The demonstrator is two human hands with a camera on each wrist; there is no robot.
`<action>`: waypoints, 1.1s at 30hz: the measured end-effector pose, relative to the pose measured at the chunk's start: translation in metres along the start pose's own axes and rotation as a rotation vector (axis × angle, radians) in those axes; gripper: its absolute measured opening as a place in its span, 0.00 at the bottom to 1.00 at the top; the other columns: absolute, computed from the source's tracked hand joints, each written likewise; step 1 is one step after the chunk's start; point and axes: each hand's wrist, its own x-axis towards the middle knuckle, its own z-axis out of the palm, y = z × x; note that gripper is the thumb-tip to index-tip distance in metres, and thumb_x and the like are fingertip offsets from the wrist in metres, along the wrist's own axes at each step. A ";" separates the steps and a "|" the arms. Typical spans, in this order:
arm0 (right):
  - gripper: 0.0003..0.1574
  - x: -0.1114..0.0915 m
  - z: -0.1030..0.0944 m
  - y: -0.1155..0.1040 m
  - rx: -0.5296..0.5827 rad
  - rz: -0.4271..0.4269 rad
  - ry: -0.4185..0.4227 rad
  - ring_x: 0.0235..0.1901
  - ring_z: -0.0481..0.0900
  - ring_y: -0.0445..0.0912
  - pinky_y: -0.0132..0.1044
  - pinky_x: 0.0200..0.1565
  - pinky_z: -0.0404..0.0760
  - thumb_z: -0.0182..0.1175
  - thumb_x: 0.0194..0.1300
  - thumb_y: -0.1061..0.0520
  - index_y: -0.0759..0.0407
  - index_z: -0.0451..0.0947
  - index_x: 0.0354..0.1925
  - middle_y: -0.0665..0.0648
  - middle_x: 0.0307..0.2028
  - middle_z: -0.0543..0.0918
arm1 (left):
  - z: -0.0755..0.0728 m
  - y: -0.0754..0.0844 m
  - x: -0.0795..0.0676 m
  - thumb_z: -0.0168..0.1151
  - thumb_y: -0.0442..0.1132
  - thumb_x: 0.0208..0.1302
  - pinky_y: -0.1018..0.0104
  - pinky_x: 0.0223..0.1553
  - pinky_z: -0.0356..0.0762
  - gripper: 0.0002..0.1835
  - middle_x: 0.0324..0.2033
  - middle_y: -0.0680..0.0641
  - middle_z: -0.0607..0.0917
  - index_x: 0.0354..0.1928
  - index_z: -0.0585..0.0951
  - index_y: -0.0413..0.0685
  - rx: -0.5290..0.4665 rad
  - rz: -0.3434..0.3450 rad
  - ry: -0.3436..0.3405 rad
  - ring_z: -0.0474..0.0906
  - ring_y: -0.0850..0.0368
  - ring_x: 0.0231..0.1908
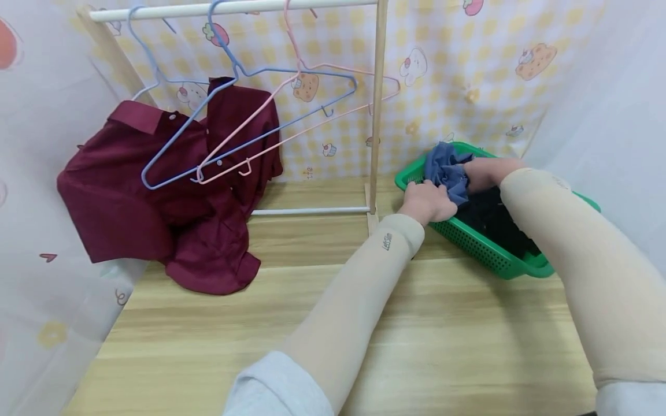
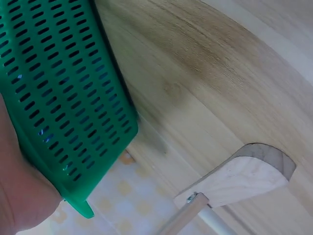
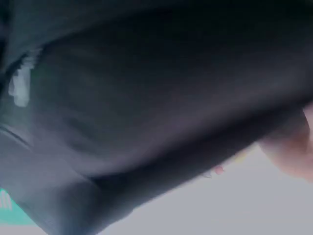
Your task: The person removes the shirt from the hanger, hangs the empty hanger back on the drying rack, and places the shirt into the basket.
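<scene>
Item 1: blue garment (image 1: pixel 442 164), bunched, at the left end of the green basket (image 1: pixel 470 245), partly above the rim.

Item 2: left hand (image 1: pixel 429 202), at the basket's near rim; grip closed, fingers curled against the garment's lower edge, fingertips hidden.

Item 3: right hand (image 1: pixel 481 175), reaching over the basket into the garment's far side; fingers buried, so how far the grip is closed cannot be told.

Item 4: black cloth (image 1: pixel 489 214), inside the basket beneath the right forearm; fills most of the right wrist view, blurred.

Item 5: wooden counter (image 1: pixel 468 335), bearing basket and rack (image 1: pixel 378 115), the basket just beside the rack's right post.

Item 6: 3 hangers on the rack: 2 blue hangers (image 1: pixel 225 49), 1 pink hanger (image 1: pixel 293 43).

Item 7: maroon shirt (image 1: pixel 208 248), on the leftmost blue hanger, lower part on the counter.
</scene>
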 end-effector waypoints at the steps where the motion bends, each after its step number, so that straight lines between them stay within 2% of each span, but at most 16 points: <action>1: 0.47 -0.002 -0.006 -0.002 0.000 -0.001 -0.003 0.56 0.79 0.70 0.61 0.58 0.78 0.64 0.68 0.56 0.72 0.60 0.78 0.82 0.62 0.77 | 0.001 0.000 -0.001 0.29 0.64 0.81 0.55 0.83 0.51 0.34 0.84 0.60 0.56 0.85 0.49 0.75 -0.013 0.008 0.012 0.51 0.62 0.84; 4: 0.60 -0.012 -0.027 -0.012 0.058 0.008 -0.022 0.55 0.76 0.68 0.58 0.55 0.76 0.66 0.63 0.60 0.74 0.44 0.82 0.86 0.68 0.68 | 0.006 0.000 -0.005 0.29 0.66 0.82 0.55 0.81 0.55 0.34 0.82 0.60 0.64 0.84 0.56 0.72 -0.029 0.035 0.074 0.58 0.61 0.82; 6: 0.61 -0.024 -0.043 -0.021 0.096 0.025 -0.031 0.57 0.75 0.69 0.58 0.56 0.75 0.65 0.65 0.61 0.71 0.40 0.83 0.87 0.72 0.62 | 0.006 0.002 -0.008 0.27 0.70 0.81 0.55 0.81 0.57 0.36 0.80 0.58 0.67 0.83 0.60 0.69 -0.006 0.056 0.135 0.61 0.59 0.80; 8: 0.60 -0.040 -0.059 -0.034 0.143 0.035 -0.022 0.63 0.73 0.73 0.62 0.61 0.75 0.62 0.70 0.60 0.69 0.37 0.84 0.87 0.74 0.58 | 0.002 0.002 -0.015 0.25 0.75 0.78 0.53 0.81 0.57 0.40 0.79 0.56 0.68 0.82 0.63 0.69 0.003 0.070 0.198 0.62 0.57 0.80; 11: 0.57 -0.065 -0.077 -0.055 0.207 0.055 0.031 0.71 0.65 0.77 0.71 0.69 0.68 0.56 0.80 0.49 0.62 0.31 0.86 0.85 0.77 0.53 | -0.013 -0.005 -0.032 0.22 0.83 0.71 0.47 0.84 0.51 0.47 0.80 0.55 0.67 0.82 0.61 0.71 -0.070 0.063 0.253 0.59 0.55 0.82; 14: 0.58 -0.091 -0.081 -0.082 0.273 0.075 0.141 0.76 0.56 0.79 0.76 0.73 0.59 0.52 0.82 0.38 0.53 0.27 0.87 0.81 0.80 0.49 | -0.026 -0.023 -0.057 0.22 0.86 0.67 0.38 0.84 0.46 0.50 0.83 0.54 0.62 0.84 0.58 0.72 -0.212 0.037 0.257 0.53 0.53 0.84; 17: 0.57 -0.113 -0.069 -0.114 0.302 0.078 0.251 0.77 0.57 0.77 0.76 0.73 0.58 0.51 0.81 0.33 0.47 0.30 0.87 0.77 0.82 0.52 | -0.029 -0.048 -0.087 0.23 0.86 0.67 0.30 0.82 0.42 0.51 0.85 0.51 0.57 0.85 0.56 0.70 -0.309 0.025 0.254 0.47 0.48 0.86; 19: 0.56 -0.122 -0.055 -0.133 0.325 0.054 0.310 0.76 0.59 0.76 0.76 0.73 0.59 0.51 0.80 0.32 0.46 0.34 0.88 0.75 0.82 0.54 | -0.025 -0.065 -0.108 0.24 0.86 0.68 0.25 0.80 0.41 0.52 0.86 0.48 0.54 0.85 0.55 0.68 -0.334 0.019 0.269 0.44 0.45 0.87; 20: 0.56 -0.126 -0.046 -0.141 0.342 0.044 0.325 0.78 0.57 0.76 0.76 0.73 0.58 0.51 0.80 0.31 0.47 0.35 0.88 0.74 0.82 0.53 | -0.021 -0.073 -0.118 0.24 0.86 0.68 0.23 0.79 0.41 0.52 0.86 0.47 0.53 0.85 0.56 0.68 -0.345 0.010 0.277 0.43 0.44 0.87; 24: 0.56 -0.135 -0.012 -0.166 0.430 0.025 0.381 0.81 0.52 0.73 0.75 0.75 0.55 0.49 0.80 0.28 0.50 0.37 0.88 0.71 0.85 0.49 | -0.001 -0.101 -0.155 0.27 0.85 0.70 0.19 0.77 0.38 0.52 0.86 0.43 0.53 0.85 0.58 0.64 -0.390 -0.035 0.335 0.42 0.42 0.87; 26: 0.56 -0.137 0.005 -0.175 0.471 0.027 0.413 0.83 0.48 0.71 0.74 0.77 0.53 0.47 0.80 0.28 0.51 0.38 0.87 0.69 0.85 0.47 | 0.010 -0.112 -0.171 0.31 0.84 0.71 0.19 0.77 0.33 0.51 0.85 0.42 0.55 0.85 0.59 0.62 -0.421 -0.059 0.363 0.43 0.41 0.86; 31: 0.52 -0.141 0.043 -0.192 0.547 0.035 0.498 0.84 0.46 0.69 0.72 0.78 0.53 0.47 0.82 0.30 0.51 0.40 0.87 0.66 0.86 0.45 | 0.034 -0.132 -0.205 0.35 0.82 0.72 0.19 0.77 0.31 0.49 0.84 0.42 0.58 0.83 0.62 0.62 -0.427 -0.107 0.425 0.45 0.40 0.86; 33: 0.52 -0.143 0.055 -0.197 0.568 0.038 0.518 0.83 0.47 0.70 0.72 0.78 0.53 0.46 0.82 0.31 0.51 0.41 0.87 0.67 0.86 0.45 | 0.043 -0.138 -0.215 0.35 0.82 0.72 0.19 0.77 0.34 0.49 0.84 0.42 0.59 0.83 0.63 0.61 -0.405 -0.120 0.441 0.46 0.40 0.86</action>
